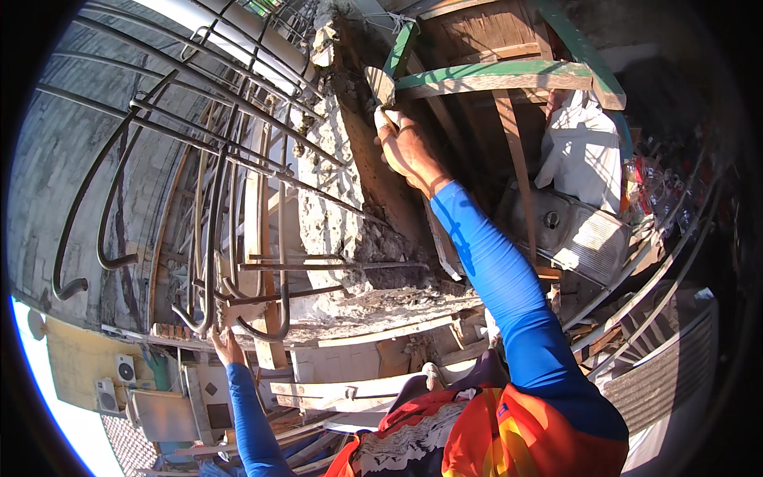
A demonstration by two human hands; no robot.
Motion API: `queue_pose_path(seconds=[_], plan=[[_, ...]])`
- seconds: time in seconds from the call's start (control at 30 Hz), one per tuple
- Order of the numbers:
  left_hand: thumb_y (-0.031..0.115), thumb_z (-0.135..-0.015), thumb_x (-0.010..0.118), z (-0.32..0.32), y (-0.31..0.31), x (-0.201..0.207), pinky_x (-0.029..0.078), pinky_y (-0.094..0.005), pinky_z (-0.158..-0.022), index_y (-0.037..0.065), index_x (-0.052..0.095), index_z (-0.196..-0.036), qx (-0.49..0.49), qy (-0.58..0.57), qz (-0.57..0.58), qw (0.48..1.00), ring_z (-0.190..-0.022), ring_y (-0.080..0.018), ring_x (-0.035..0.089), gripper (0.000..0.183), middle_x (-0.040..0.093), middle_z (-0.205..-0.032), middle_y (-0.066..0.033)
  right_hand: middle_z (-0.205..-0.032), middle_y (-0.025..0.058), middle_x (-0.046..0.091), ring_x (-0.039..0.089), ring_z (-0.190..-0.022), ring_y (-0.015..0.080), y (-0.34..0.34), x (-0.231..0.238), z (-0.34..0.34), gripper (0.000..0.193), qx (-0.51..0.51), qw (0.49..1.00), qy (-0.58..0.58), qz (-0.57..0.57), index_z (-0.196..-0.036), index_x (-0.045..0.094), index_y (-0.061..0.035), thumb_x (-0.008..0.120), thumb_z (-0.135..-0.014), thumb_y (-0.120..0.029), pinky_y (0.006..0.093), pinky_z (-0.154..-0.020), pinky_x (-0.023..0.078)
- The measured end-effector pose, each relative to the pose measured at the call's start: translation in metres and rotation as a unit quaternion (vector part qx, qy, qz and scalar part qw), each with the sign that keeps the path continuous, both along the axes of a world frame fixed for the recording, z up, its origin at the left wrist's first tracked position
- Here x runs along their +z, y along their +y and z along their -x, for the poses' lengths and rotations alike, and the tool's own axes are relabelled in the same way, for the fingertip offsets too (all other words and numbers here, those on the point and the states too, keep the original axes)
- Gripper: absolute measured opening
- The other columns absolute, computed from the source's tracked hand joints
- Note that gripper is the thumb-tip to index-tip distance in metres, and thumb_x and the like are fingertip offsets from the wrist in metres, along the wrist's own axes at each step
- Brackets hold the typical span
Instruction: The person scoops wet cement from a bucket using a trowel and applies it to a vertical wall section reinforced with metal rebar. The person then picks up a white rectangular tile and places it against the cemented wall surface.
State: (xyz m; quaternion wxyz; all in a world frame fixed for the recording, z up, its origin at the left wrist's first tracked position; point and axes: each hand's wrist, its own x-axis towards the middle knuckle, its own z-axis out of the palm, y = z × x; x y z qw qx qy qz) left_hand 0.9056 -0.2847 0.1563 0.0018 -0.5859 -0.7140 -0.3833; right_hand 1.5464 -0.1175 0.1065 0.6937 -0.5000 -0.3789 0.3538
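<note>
At far left, a grey block wall point(48, 187) stands behind a cage of long, dark, ribbed steel bars point(151, 70), several of which bend into round hooks at their lower ends. Near the bottom of the cage is the person's left hand point(228, 350), its fingers pointing upward at the lower bend of a dark, hooked steel rod point(210, 274). The hand is small in view, and whether it is closed around the rod or merely against it I cannot tell. To the right of the bars rises a rough, pale, broken concrete column point(324, 230), sunlit along its face.

Beside the column's upper part, a trowel-like tool with a flat, greyish, rounded blade point(380, 86) is held by the person's right hand point(411, 153). That hand is closed, the fingers wrapped about the tool's pale handle, and the blade extends beyond them toward the upper left, close to the column's edge. Just right of the blade begins a green-painted wooden beam point(493, 75). Farther right hang a crumpled white sheet point(586, 143) and, below it, a ridged metal sink point(592, 242) with a round drain, lying tilted.
</note>
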Motion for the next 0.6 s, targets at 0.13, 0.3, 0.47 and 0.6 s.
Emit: queue_pose_path(seconds=[0.13, 0.3, 0.47, 0.6], plan=[[0.023, -0.099, 0.063, 0.002, 0.000, 0.000, 0.040, -0.0367, -0.109, 0.002, 0.042, -0.147, 0.021, 0.041, 0.009, 0.999, -0.130, -0.0285, 0.051, 0.056, 0.047, -0.147, -0.0200, -0.078, 0.0043, 0.063, 0.058, -0.056, 0.0123, 0.031, 0.027, -0.006, 0.025, 0.090, 0.990, 0.062, 0.088, -0.105, 0.065, -0.0139, 0.054, -0.100, -0.035, 0.0305, -0.048, 0.044], [0.022, -0.099, 0.063, 0.001, 0.001, -0.001, 0.042, -0.0376, -0.107, 0.002, 0.041, -0.148, -0.004, -0.011, -0.004, 1.000, -0.128, -0.0277, 0.053, 0.057, 0.047, -0.147, -0.0207, -0.079, 0.0026, 0.062, 0.058, -0.064, 0.0111, 0.021, 0.041, 0.005, 0.024, 0.030, 0.998, 0.042, 0.020, -0.109, 0.064, -0.0111, 0.056, -0.098, -0.031, 0.0294, -0.054, 0.046], [0.022, -0.099, 0.065, -0.007, 0.000, -0.002, 0.043, -0.0382, -0.107, 0.003, 0.040, -0.149, 0.022, -0.011, -0.006, 1.000, -0.129, -0.0286, 0.053, 0.058, 0.046, -0.148, -0.0205, -0.086, 0.0039, 0.061, 0.050, -0.056, 0.0079, -0.040, 0.042, -0.009, 0.043, 0.182, 0.974, 0.136, -0.022, -0.139, 0.053, -0.0082, 0.056, -0.100, -0.024, 0.0258, -0.046, 0.040], [0.022, -0.099, 0.064, -0.010, -0.001, 0.000, 0.042, -0.0383, -0.108, 0.002, 0.039, -0.149, 0.029, -0.003, -0.004, 1.000, -0.131, -0.0296, 0.050, 0.060, 0.043, -0.150, -0.0208, -0.094, 0.0064, 0.059, 0.047, -0.060, 0.0063, -0.074, 0.043, -0.023, 0.041, 0.274, 0.938, 0.209, -0.035, -0.139, 0.049, -0.0072, 0.054, -0.103, -0.026, 0.0214, -0.046, 0.037]])
